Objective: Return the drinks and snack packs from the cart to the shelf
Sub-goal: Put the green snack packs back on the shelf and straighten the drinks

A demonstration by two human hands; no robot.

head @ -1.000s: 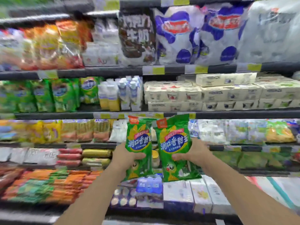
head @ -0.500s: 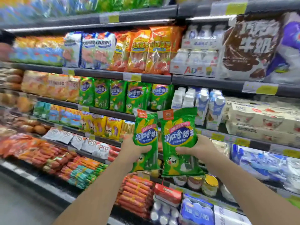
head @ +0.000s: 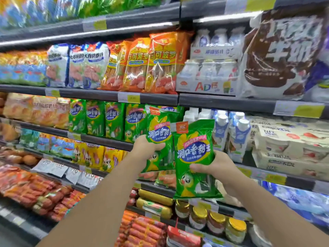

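Head view, left hand (head: 145, 147) gripping green pack (head: 159, 138), right hand (head: 216, 166) gripping second pack (head: 194, 157)

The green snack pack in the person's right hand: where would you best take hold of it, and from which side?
Grip the green snack pack at its lower middle, coming from its right edge, as the right hand does. It hangs upright and flat, so thumb in front and fingers behind pinch it firmly, leaving the top free to slide onto the shelf.

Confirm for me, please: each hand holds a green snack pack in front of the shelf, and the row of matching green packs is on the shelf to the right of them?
Not quite. The left hand and right hand each hold a green snack pack, but the head view shows the matching green packs on the shelf to their left; white bottles stand to the right.
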